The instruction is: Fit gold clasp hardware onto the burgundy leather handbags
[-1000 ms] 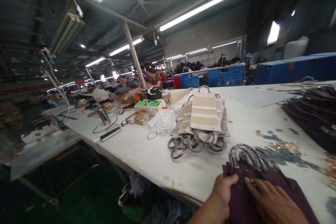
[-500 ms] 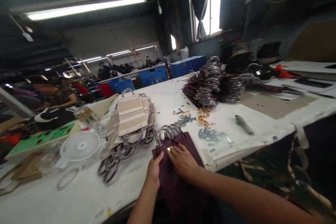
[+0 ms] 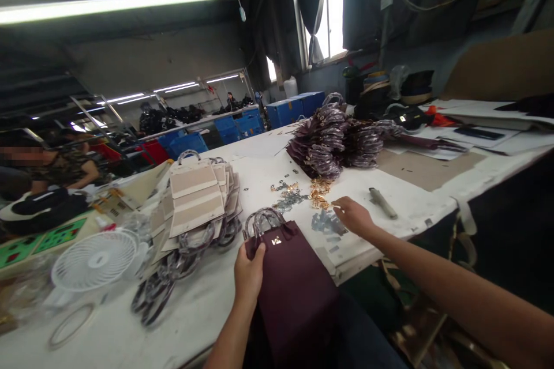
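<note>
A dark burgundy handbag panel (image 3: pixel 298 285) with plastic-wrapped handles (image 3: pixel 266 220) rests at the table's front edge, its lower part hanging over. My left hand (image 3: pixel 250 271) grips its upper left corner, thumb on the front face. A small gold metal fitting (image 3: pixel 276 240) sits near the panel's top. Away to the right, my right hand (image 3: pixel 352 216) is over the loose parts, fingers stretched forward and apparently holding nothing. Its fingertips are close to a heap of gold fittings (image 3: pixel 320 191) and a spread of thin grey pieces (image 3: pixel 328 222). More small grey metal parts (image 3: pixel 291 200) lie just left.
Stacked beige panels with wrapped handles (image 3: pixel 194 202) stand on the left, near a white fan (image 3: pixel 94 259) and a tape ring (image 3: pixel 71 326). Burgundy panels with wrapped handles (image 3: pixel 322 141) are piled farther back. A grey-green tool-like object (image 3: pixel 383 203) lies right. Another person (image 3: pixel 64 170) sits far left.
My right hand has left the panel and moved right to the small parts, uncovering the gold fitting. My left hand still holds the panel. The camera view has turned slightly right.
</note>
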Demonstrator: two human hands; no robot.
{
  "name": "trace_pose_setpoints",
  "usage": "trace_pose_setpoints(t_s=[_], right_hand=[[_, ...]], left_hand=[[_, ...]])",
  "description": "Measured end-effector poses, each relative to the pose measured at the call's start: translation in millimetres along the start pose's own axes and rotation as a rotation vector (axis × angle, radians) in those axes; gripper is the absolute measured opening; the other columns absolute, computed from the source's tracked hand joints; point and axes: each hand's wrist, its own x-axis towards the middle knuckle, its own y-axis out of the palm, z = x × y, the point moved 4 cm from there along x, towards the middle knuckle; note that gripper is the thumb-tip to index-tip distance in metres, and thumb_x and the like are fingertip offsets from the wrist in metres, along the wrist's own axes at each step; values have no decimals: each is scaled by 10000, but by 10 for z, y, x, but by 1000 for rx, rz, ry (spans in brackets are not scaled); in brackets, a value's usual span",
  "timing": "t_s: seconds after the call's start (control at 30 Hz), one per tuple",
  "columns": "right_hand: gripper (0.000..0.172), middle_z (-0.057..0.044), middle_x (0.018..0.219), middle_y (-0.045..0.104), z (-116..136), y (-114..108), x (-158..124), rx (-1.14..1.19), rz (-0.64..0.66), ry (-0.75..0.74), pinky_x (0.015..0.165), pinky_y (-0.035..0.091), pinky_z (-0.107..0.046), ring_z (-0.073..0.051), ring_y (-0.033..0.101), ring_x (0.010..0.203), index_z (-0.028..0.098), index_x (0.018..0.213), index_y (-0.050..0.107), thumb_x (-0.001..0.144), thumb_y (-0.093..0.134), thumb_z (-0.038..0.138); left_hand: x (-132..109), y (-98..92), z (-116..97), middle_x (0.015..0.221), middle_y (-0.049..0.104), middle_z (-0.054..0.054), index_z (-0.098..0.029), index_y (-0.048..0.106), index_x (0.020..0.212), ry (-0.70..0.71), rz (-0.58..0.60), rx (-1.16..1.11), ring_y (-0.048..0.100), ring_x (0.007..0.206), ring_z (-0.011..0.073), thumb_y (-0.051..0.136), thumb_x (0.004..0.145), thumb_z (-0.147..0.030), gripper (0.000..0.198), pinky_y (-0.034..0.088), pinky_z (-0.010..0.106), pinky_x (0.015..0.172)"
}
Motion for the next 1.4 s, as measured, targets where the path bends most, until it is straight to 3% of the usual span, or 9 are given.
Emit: trace_pose_setpoints(t_s=[0.13, 0.3, 0.53, 0.77, 0.9, 1.07, 1.23, 1.33, 1.4], right_hand=[[414, -128, 1310, 636, -371, 111, 403, -99, 122, 124, 814, 516, -341, -272, 679, 1047, 274, 1343, 681, 1011, 483, 424], [369, -121, 1165, 674, -396, 295, 596, -184, 205, 141, 750, 478, -317, -276, 663, 1004, 271, 1137, 777, 927, 585, 507], [269, -142, 1067, 730, -487, 321, 655, -211, 236, 107, 771, 448, -309, -256, 673, 965, 200, 954, 796, 921, 539, 276], [300, -106, 1072, 760, -746, 215, 657, -114, 178, 185, 769, 446, -275, -233, 678, 980, 182, 1094, 765, 913, 533, 236], [246, -84, 1016, 757, -788, 163, 617, -55, 149, 196, 740, 439, -275, -223, 671, 917, 188, 1057, 769, 869, 628, 265], [167, -133, 1104, 710, -763, -45, 561, -21, 34, 211, 781, 439, -345, -298, 632, 1022, 210, 895, 790, 828, 654, 281], [197, -60, 876, 737, -327, -138, 299, 177, 9, 166, 727, 487, -311, -226, 677, 824, 212, 897, 737, 886, 628, 377], [283, -10, 745, 722, 344, 81, -126, 436, 102, 110, 636, 523, -278, -186, 679, 676, 225, 929, 685, 943, 572, 484], [302, -19, 737, 726, 873, 315, -473, 826, 210, 84, 633, 552, -297, -198, 687, 658, 218, 899, 663, 903, 651, 520]], left_hand=[[14, 28, -8, 1491, 542, 167, -177, 473, 1476, 95, -50, 212, 529, 1375, 321, 658, 854, -474, 713, 400, 458, 1174], [0, 6, -56, 1273, 687, 137, -183, 646, 1283, 161, 76, 378, 633, 1202, 328, 617, 869, -514, 531, 463, 468, 1084], [82, -28, 26, 1146, 725, 78, -230, 695, 1158, 114, 67, 387, 662, 1066, 308, 671, 806, -579, 496, 483, 428, 972], [135, -55, 109, 895, 708, 51, -214, 670, 913, 70, 4, 332, 639, 857, 277, 614, 800, -644, 448, 454, 366, 803], [103, -53, 132, 694, 597, -8, -222, 613, 841, 53, -53, 368, 541, 663, 219, 597, 806, -693, 472, 392, 318, 667], [74, -77, 114, 679, 559, -21, -226, 528, 730, 72, -66, 310, 543, 696, 209, 642, 791, -689, 480, 388, 304, 680], [75, -118, 136, 888, 647, 16, -222, 585, 960, 53, -190, 159, 609, 851, 233, 663, 796, -648, 463, 449, 340, 797], [39, -55, 130, 946, 668, 32, -205, 577, 1101, -15, -189, -68, 632, 884, 224, 672, 795, -584, 496, 480, 343, 824], [1, -9, 113, 910, 675, 26, -185, 591, 1106, -103, -170, -223, 637, 837, 207, 691, 771, -530, 491, 493, 328, 790]])
